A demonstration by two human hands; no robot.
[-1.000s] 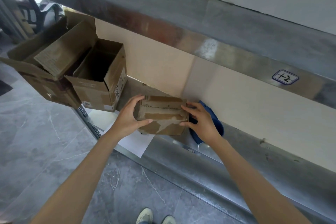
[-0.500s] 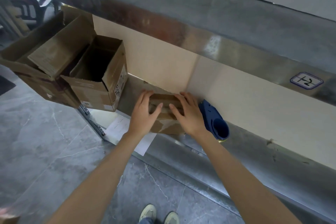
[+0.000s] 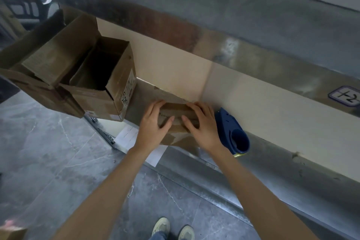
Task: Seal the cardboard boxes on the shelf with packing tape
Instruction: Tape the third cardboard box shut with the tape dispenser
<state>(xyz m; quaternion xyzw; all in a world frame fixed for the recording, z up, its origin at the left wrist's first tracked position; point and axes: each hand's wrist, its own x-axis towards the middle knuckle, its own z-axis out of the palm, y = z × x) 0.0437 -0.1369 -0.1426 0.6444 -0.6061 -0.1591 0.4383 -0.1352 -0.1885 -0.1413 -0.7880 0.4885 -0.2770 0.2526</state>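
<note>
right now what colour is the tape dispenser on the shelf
The tape dispenser is blue, shown best in the head view.

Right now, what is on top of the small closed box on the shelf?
The left hand and right hand lie flat on the small box, covering most of its top; any tape there is hidden.

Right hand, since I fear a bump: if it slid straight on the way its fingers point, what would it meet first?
Probably the beige back panel just behind the small box under the right hand; depth is unclear.
</note>
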